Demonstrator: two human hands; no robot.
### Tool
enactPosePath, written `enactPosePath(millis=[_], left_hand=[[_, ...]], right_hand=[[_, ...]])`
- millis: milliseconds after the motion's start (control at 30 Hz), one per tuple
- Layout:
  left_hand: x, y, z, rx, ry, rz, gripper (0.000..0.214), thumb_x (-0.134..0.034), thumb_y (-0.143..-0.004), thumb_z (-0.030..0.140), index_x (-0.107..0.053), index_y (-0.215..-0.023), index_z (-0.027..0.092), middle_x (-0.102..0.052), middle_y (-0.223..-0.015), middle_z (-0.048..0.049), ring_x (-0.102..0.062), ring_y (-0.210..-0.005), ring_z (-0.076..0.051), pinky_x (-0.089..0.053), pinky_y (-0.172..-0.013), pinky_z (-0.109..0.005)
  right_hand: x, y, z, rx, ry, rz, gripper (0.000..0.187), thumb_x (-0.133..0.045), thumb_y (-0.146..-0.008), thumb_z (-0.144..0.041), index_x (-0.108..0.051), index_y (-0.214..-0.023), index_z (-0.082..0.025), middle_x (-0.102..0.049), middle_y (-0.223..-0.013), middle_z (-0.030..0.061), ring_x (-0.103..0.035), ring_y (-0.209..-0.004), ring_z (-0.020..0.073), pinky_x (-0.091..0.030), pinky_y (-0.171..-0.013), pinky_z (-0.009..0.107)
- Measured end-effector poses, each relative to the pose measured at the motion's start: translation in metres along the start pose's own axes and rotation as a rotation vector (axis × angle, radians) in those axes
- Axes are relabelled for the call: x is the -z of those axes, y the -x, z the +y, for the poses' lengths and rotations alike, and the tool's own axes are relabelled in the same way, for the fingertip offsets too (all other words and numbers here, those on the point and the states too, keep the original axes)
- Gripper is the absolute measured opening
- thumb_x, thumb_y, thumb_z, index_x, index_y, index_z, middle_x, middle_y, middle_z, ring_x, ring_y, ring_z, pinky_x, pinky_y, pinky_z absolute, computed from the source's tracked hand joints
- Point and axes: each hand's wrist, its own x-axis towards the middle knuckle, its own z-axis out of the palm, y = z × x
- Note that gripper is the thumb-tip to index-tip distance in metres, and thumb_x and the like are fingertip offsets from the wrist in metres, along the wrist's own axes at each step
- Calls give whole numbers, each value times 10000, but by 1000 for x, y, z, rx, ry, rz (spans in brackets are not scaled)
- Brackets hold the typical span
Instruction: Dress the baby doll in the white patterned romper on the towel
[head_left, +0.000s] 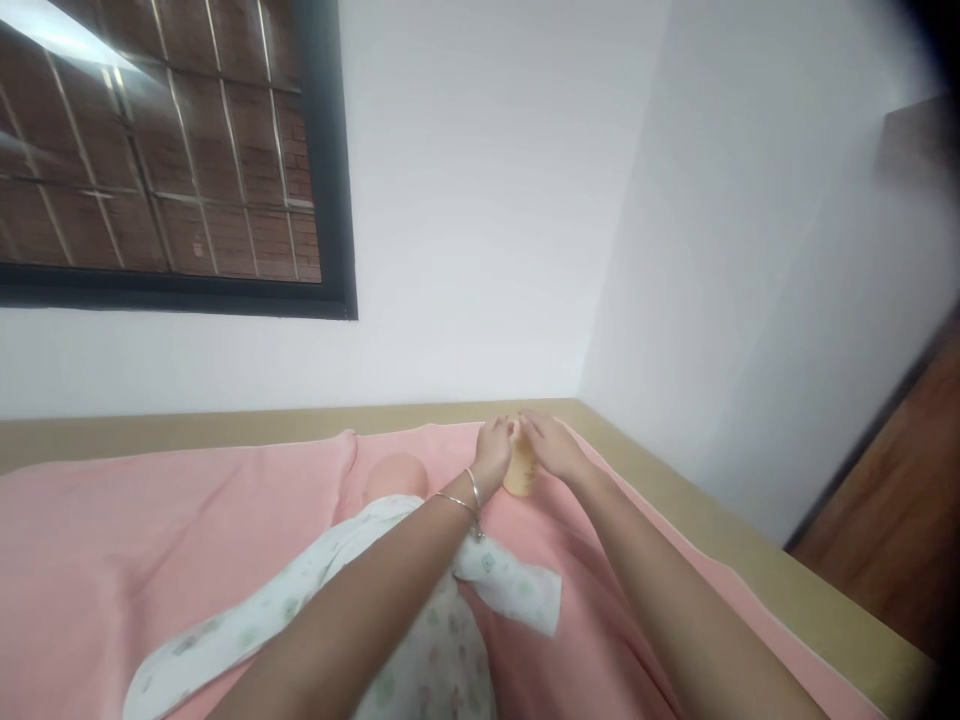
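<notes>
On the pink blanket [262, 500], close between left hand [493, 452] and right hand [555, 446], is a yellow bottle [520, 474], long axis running up the view; whether either grip clasps it, I cannot tell.

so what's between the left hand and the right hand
The yellow bottle: in the head view it shows between the left hand and the right hand, with pink cloth around its lower end.

Small dark marks [529, 473] on the yellow bottle [519, 468], too blurred to read, no legible text
</notes>
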Motion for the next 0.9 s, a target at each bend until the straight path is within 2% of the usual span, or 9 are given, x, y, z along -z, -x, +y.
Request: enactPosePath(millis=[67, 200, 367, 467, 567, 733, 833, 900], left_hand=[[-7, -6, 2, 118, 150, 50, 236, -391, -890, 282, -529, -987, 117, -584, -1085, -159, -572, -1003, -184, -424, -911, -279], [-13, -13, 9, 257, 310, 62, 401, -291, -913, 321, -465, -1119, 25, -563, -1071, -227, -606, -932, -200, -495, -813, -275], [-12, -13, 13, 323, 408, 82, 479, -257, -920, 324, -409, -1212, -23, -513, -1136, -242, -572, -1010, -218, -500, -815, -247], [-11, -12, 14, 334, 425, 77, 491, -269, -915, 329, -401, -1223, -30, -504, -1146, -247, -569, -1018, -231, -505, -815, -257], [-12, -13, 13, 343, 421, 77, 463, -294, -910, 328, -422, -1200, -9, -513, -1137, -239, -576, -1005, -223, -507, -809, -254], [-10, -10, 15, 339, 351, 61, 339, -334, -903, 299, -494, -1069, 50, -554, -1072, -197, -599, -941, -181, -504, -803, -232], [-1, 1, 27, 341, 254, 12, 175, -462, -846, 203, -550, -915, 70, -597, -965, -165, -610, -905, -179, -483, -856, -260], [8, 17, 42, 356, 180, -10, 109, -535, -794, 160, -571, -835, 66, -611, -921, -170, -606, -932, -208, -454, -911, -309]], right_hand=[[-3, 2, 1, -28, -2, 20, 408, -264, -935, -350, -605, -1077, -177, -613, -1105, 97, -512, -1092, 192, -328, -959, 310], [-5, 2, 7, -48, -10, 42, 438, -231, -946, -360, -614, -1043, -174, -625, -1068, 87, -538, -1023, 181, -348, -914, 290], [-7, -6, 16, -120, -45, 98, 466, -247, -934, -406, -544, -1188, -153, -561, -1202, 115, -490, -1121, 200, -334, -951, 314], [-8, -8, 19, -154, -88, 102, 470, -255, -927, -416, -538, -1192, -149, -552, -1214, 110, -489, -1130, 194, -330, -968, 317], [-9, -7, 19, -143, -75, 98, 440, -263, -926, -386, -561, -1158, -159, -567, -1189, 97, -495, -1113, 191, -335, -965, 319], [-11, -5, 18, -158, -25, 70, 424, -299, -914, -336, -535, -1211, -147, -569, -1193, 105, -479, -1128, 212, -326, -981, 358], [-8, -2, 16, -170, -107, 44, 431, -332, -897, -327, -512, -1246, -148, -530, -1256, 101, -438, -1192, 211, -294, -1019, 377], [-5, 5, 4, -212, -236, 89, 460, -360, -884, -357, -480, -1282, -160, -473, -1321, 92, -402, -1236, 206, -275, -1042, 378]])
